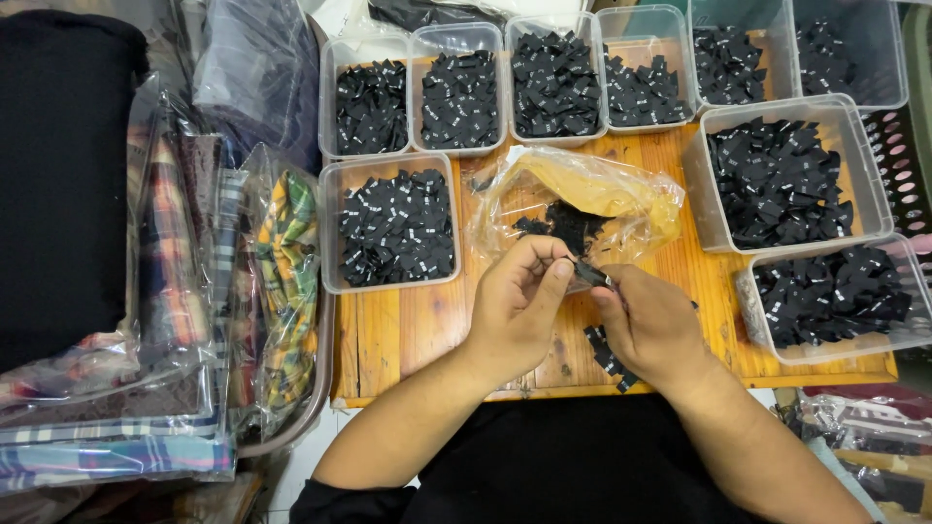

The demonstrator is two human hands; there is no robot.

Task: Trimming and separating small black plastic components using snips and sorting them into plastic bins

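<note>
Head view: both hands meet at the lower centre of the frame, over a wooden desk [408,330] of orange slats. The left hand [515,306] and the right hand [650,325] are drawn together, fingertips pinched on one small black fabric label [589,273] held between them. Its long axis runs roughly left to right, tilting slightly down toward the right hand; both hands are on it, neither nearer.

Just above the hands lies a crumpled clear plastic bag [582,194] with a yellowish tint, holding a loose heap of black labels. A few more labels [604,351] lie on the desk beside the right wrist.

Clear, rigid plastic tubs [393,228] filled with folded black labels line the top and right of the frame. At the left, bagged plaid cloth [282,281], soft and glossy-wrapped, is stacked.
</note>
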